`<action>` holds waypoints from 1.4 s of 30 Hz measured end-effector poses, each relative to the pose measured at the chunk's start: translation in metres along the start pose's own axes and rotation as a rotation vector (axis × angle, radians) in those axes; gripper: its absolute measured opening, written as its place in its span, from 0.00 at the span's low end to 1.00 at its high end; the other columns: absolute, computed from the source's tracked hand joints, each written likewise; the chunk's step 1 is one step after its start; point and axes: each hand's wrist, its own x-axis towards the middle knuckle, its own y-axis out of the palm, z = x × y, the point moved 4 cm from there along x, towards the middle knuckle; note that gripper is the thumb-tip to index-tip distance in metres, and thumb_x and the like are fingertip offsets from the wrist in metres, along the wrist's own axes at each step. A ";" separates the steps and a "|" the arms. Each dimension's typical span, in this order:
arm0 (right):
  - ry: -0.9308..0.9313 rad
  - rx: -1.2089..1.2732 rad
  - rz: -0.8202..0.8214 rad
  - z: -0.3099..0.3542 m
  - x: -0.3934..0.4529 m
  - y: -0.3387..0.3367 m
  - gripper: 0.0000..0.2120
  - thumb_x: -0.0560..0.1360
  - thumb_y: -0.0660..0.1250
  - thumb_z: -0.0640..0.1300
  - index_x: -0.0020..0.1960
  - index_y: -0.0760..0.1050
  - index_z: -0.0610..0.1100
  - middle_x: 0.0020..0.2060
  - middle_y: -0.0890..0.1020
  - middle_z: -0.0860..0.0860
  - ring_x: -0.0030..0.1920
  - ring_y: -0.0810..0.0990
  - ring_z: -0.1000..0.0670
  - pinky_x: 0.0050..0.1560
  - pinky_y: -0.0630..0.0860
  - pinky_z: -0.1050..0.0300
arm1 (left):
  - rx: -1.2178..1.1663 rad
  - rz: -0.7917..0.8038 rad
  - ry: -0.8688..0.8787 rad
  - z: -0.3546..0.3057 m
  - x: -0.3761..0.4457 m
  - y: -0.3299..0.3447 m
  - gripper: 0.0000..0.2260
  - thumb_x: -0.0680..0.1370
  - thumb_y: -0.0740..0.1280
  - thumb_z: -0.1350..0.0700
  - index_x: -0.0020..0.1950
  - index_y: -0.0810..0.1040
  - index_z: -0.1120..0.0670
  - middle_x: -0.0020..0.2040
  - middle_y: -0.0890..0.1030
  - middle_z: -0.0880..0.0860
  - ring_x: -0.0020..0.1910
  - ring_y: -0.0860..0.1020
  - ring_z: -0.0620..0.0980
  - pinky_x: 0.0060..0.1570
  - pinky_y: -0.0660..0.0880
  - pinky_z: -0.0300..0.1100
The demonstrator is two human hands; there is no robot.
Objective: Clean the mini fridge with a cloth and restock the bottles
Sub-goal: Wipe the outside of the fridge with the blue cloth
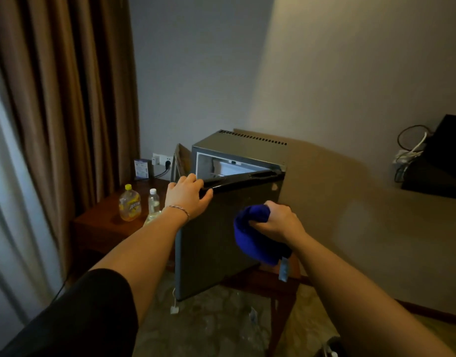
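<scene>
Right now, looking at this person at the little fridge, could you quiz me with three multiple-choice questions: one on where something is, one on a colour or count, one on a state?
1. Where do the bottles stand?
A. inside the fridge
B. on the wooden side table left of the fridge
C. on the floor

2. What colour is the cloth?
A. white
B. red
C. blue

3. How is the fridge door?
A. partly open
B. fully shut
C. taken off

Answers:
1 B: the yellow-capped bottle and the clear bottle stand on the side table, beside the mini fridge.
2 C: the cloth gripped by the right hand is deep blue.
3 A: the left hand holds the top edge of the fridge door, and the pale interior shows in the gap behind it.
</scene>
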 end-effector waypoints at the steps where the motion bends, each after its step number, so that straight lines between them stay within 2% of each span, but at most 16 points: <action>1: 0.002 0.000 -0.007 0.007 0.011 -0.002 0.17 0.72 0.71 0.62 0.53 0.70 0.55 0.49 0.80 0.53 0.48 0.80 0.52 0.52 0.80 0.49 | -0.012 0.007 -0.005 0.007 0.011 0.003 0.19 0.80 0.55 0.37 0.56 0.76 0.49 0.51 0.73 0.48 0.54 0.73 0.50 0.59 0.70 0.51; 3: 0.006 -0.013 -0.021 0.018 0.033 -0.007 0.17 0.73 0.71 0.60 0.55 0.70 0.54 0.52 0.79 0.51 0.48 0.80 0.51 0.53 0.80 0.49 | -0.025 0.015 -0.007 0.018 0.029 0.012 0.18 0.80 0.55 0.38 0.56 0.76 0.49 0.51 0.72 0.49 0.55 0.73 0.50 0.61 0.70 0.54; 5: 0.014 -0.028 -0.051 0.025 0.054 -0.013 0.19 0.71 0.70 0.63 0.55 0.70 0.55 0.57 0.77 0.49 0.50 0.80 0.49 0.53 0.80 0.47 | -0.026 0.027 -0.010 0.029 0.048 0.021 0.18 0.80 0.55 0.38 0.56 0.75 0.48 0.51 0.71 0.49 0.56 0.72 0.51 0.64 0.69 0.57; 11: 0.012 -0.112 -0.117 0.048 0.113 -0.045 0.22 0.70 0.68 0.68 0.54 0.72 0.54 0.47 0.80 0.52 0.46 0.80 0.49 0.50 0.82 0.47 | -0.041 0.088 -0.013 0.057 0.109 0.046 0.15 0.81 0.54 0.38 0.48 0.72 0.48 0.49 0.69 0.50 0.56 0.71 0.53 0.62 0.69 0.57; 17: -0.074 -0.233 -0.183 0.062 0.193 -0.100 0.28 0.68 0.68 0.71 0.57 0.73 0.51 0.53 0.80 0.49 0.52 0.79 0.43 0.53 0.79 0.45 | 0.088 0.208 0.060 0.065 0.175 0.061 0.21 0.82 0.51 0.37 0.50 0.75 0.50 0.52 0.74 0.55 0.55 0.73 0.55 0.58 0.71 0.55; 21: -0.078 -0.230 -0.181 0.061 0.249 -0.118 0.32 0.69 0.68 0.71 0.64 0.72 0.50 0.57 0.80 0.48 0.56 0.78 0.41 0.55 0.77 0.45 | 0.123 0.196 0.093 0.067 0.206 0.072 0.19 0.82 0.50 0.38 0.44 0.70 0.49 0.51 0.74 0.55 0.54 0.73 0.56 0.55 0.70 0.53; 23: -0.091 -0.233 -0.175 0.061 0.273 -0.120 0.31 0.70 0.69 0.70 0.63 0.72 0.48 0.56 0.80 0.48 0.54 0.78 0.41 0.53 0.77 0.46 | 0.122 0.203 0.117 0.070 0.223 0.077 0.20 0.83 0.49 0.39 0.41 0.71 0.49 0.47 0.74 0.54 0.53 0.73 0.55 0.56 0.70 0.53; 26: -0.114 -0.243 -0.159 0.062 0.304 -0.121 0.28 0.72 0.69 0.68 0.58 0.72 0.48 0.51 0.78 0.48 0.50 0.77 0.43 0.49 0.77 0.47 | 0.127 0.183 0.147 0.071 0.246 0.086 0.23 0.83 0.49 0.39 0.37 0.72 0.50 0.41 0.72 0.51 0.48 0.72 0.53 0.54 0.70 0.52; 30: -0.125 -0.233 -0.223 0.066 0.340 -0.131 0.25 0.72 0.69 0.67 0.53 0.70 0.48 0.46 0.77 0.48 0.46 0.77 0.42 0.42 0.76 0.48 | 0.166 0.089 0.241 0.074 0.269 0.103 0.24 0.83 0.50 0.41 0.35 0.74 0.50 0.37 0.74 0.49 0.46 0.71 0.51 0.52 0.68 0.48; 34: -0.113 -0.178 -0.287 0.064 0.379 -0.132 0.25 0.70 0.69 0.69 0.50 0.69 0.50 0.47 0.76 0.46 0.49 0.77 0.39 0.46 0.79 0.43 | 0.053 -0.084 0.252 0.083 0.292 0.109 0.27 0.81 0.48 0.41 0.27 0.69 0.51 0.28 0.69 0.47 0.37 0.68 0.49 0.48 0.70 0.48; 36: -0.092 -0.165 -0.275 0.062 0.393 -0.120 0.26 0.68 0.68 0.71 0.50 0.68 0.51 0.49 0.75 0.46 0.54 0.75 0.37 0.51 0.78 0.42 | -0.031 -0.154 0.205 0.086 0.306 0.107 0.25 0.81 0.49 0.41 0.29 0.71 0.52 0.30 0.70 0.47 0.36 0.69 0.50 0.44 0.71 0.48; 37: -0.079 -0.165 -0.260 0.061 0.398 -0.111 0.28 0.67 0.68 0.72 0.52 0.70 0.51 0.51 0.74 0.45 0.57 0.73 0.36 0.54 0.76 0.41 | -0.046 -0.137 0.174 0.087 0.315 0.108 0.25 0.81 0.50 0.41 0.32 0.73 0.52 0.34 0.72 0.49 0.39 0.70 0.51 0.45 0.70 0.48; 39: -0.040 -0.154 -0.189 0.060 0.406 -0.086 0.33 0.66 0.69 0.74 0.61 0.71 0.53 0.59 0.72 0.43 0.65 0.68 0.35 0.63 0.71 0.37 | -0.027 -0.002 0.108 0.090 0.335 0.116 0.22 0.82 0.51 0.41 0.42 0.76 0.53 0.44 0.75 0.51 0.48 0.72 0.53 0.50 0.70 0.49; 42: 0.014 -0.153 -0.049 0.066 0.413 -0.046 0.41 0.65 0.60 0.81 0.73 0.64 0.63 0.74 0.60 0.46 0.76 0.53 0.35 0.71 0.53 0.26 | -0.050 0.245 -0.008 0.103 0.358 0.140 0.22 0.83 0.50 0.39 0.57 0.75 0.53 0.58 0.74 0.54 0.60 0.71 0.56 0.59 0.71 0.55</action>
